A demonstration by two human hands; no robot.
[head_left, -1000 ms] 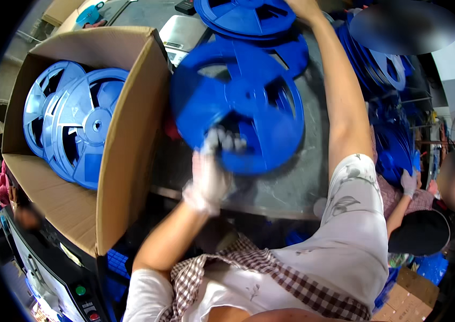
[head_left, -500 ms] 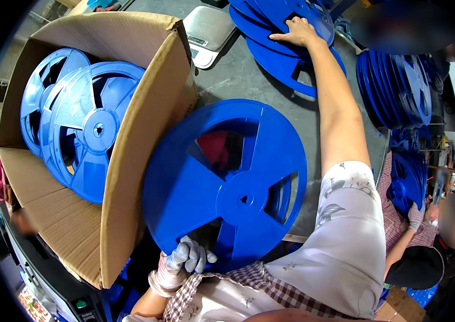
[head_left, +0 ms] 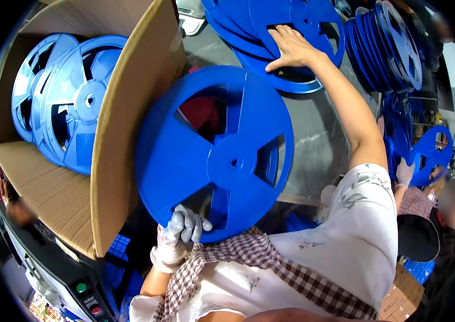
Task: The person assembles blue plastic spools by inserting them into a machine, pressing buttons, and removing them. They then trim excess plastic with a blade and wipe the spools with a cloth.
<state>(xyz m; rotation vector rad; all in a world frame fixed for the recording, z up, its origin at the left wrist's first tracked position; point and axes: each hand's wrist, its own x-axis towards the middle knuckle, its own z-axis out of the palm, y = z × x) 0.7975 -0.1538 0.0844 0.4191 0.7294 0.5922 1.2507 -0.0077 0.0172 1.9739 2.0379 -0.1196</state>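
Observation:
My left hand [head_left: 183, 228], in a grey-coated glove, has its fingers closed around the near rim of a large blue plastic reel [head_left: 184, 155] at a cut-out window. The reel is tilted in front of me, its round hub facing up, beside the cardboard box. My bare right hand [head_left: 294, 51] reaches far forward onto a loose stack of blue reels [head_left: 227, 27]. Its fingertips go into a window of the top reel [head_left: 313, 13], and its thumb is spread over the near side. The fingertips are partly hidden.
An open cardboard box [head_left: 114, 112] with several blue reels [head_left: 85, 102] stands at the left. Behind it a white scale [head_left: 191, 21] is partly visible on the grey table [head_left: 313, 145]. More reels [head_left: 383, 48] are stacked at the right, where a person's gloved hand [head_left: 405, 172] handles another reel.
My right hand and the reels under it have come nearer to me across the table. The left hand keeps its hold. At the right, the co-worker's reel has swung outward.

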